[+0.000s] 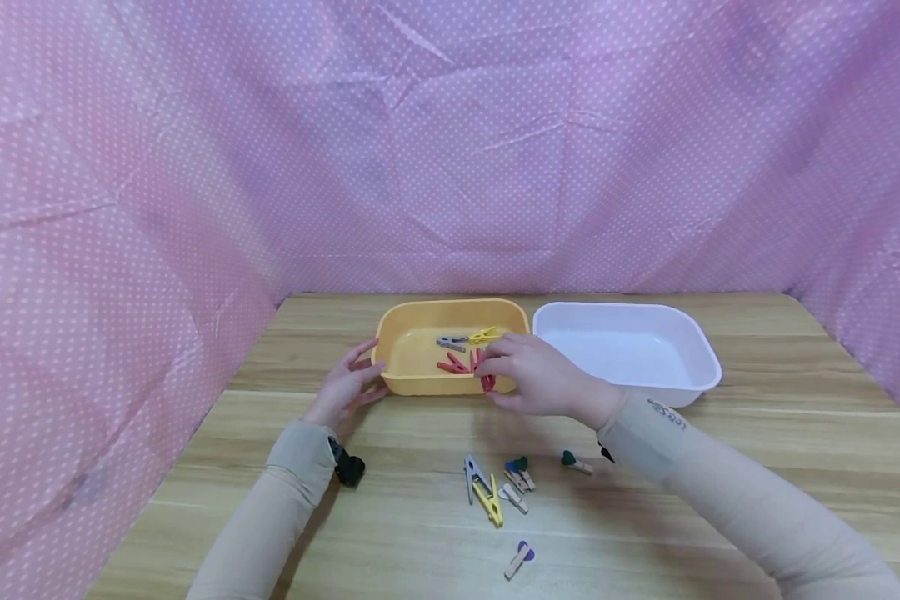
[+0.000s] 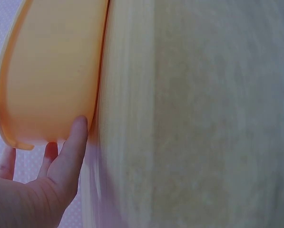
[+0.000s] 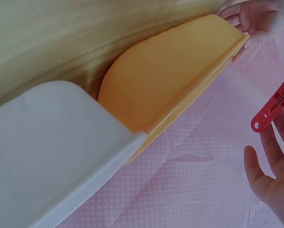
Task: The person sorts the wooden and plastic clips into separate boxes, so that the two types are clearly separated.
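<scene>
In the head view my right hand (image 1: 536,375) pinches a red plastic clothespin (image 3: 274,105) above the near right part of a yellow tub (image 1: 427,385). My left hand (image 1: 348,385) holds the tub's left end, its fingers spread against the outer wall (image 2: 51,95) and one digit at the rim. Inside lie a red clothespin (image 1: 452,364), a grey clothespin (image 1: 451,342) and a yellow clothespin (image 1: 483,335). On the table in front are a grey clothespin (image 1: 469,479), a yellow clothespin (image 1: 488,502) and several small wooden clothespins (image 1: 517,498) with coloured tops.
A white tub (image 1: 630,393) stands right beside the yellow one. One wooden clothespin with a green top (image 1: 577,463) lies under the right forearm, another with a purple top (image 1: 520,561) nearer the front. Pink dotted cloth (image 1: 450,167) hangs behind the wooden table (image 1: 420,533).
</scene>
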{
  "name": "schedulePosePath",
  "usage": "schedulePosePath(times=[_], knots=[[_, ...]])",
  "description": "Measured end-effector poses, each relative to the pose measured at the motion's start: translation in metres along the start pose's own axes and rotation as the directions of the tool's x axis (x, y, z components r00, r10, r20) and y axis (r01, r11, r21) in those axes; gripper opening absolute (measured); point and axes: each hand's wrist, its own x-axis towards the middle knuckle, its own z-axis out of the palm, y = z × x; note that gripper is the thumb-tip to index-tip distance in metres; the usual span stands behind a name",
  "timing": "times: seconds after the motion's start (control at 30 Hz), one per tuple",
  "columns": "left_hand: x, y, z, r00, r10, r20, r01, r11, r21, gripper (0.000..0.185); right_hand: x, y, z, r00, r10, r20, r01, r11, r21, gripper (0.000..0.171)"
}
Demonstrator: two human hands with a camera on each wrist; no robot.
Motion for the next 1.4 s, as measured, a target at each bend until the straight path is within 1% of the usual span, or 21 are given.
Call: schedulePosePath(times=[0.33, 0.6, 0.83, 1.0, 1.2, 1.4], knots=[[0.0, -0.001, -0.001, 1.0, -0.009, -0.002, 0.009, 1.0, 0.004, 0.059, 0.013, 0.012, -0.008, 0.999, 0.04, -0.028, -0.04, 0.999, 0.007, 0.019], [-0.001, 0.001, -0.001, 1.0, 0.003, 0.002, -0.003, 1.0, 0.005, 0.059, 0.026, 0.017, -0.015, 0.999, 0.047, -0.018, -0.047, 0.999, -0.016, 0.023], [0.001, 0.0, -0.001, 1.0, 0.01, 0.005, -0.01, 1.0, -0.003, 0.059, 0.039, 0.022, -0.016, 0.994, 0.104, 0.025, -0.103, 0.993, -0.056, 0.025], [0.001, 0.001, -0.002, 1.0, 0.025, 0.019, -0.025, 1.0, 0.007, 0.059, 0.049, 0.028, -0.015, 0.99, 0.137, 0.027, -0.136, 0.99, -0.021, 0.023], [-0.001, 0.001, -0.001, 0.999, 0.028, 0.031, -0.028, 1.0, 0.003, 0.06, 0.058, 0.038, -0.011, 0.973, 0.219, 0.075, -0.221, 0.975, 0.024, 0.024], [0.0, 0.001, -0.001, 1.0, 0.016, 0.022, -0.017, 1.0, 0.007, 0.06, 0.065, 0.046, -0.008, 0.949, 0.285, 0.134, -0.293, 0.955, 0.042, 0.027]])
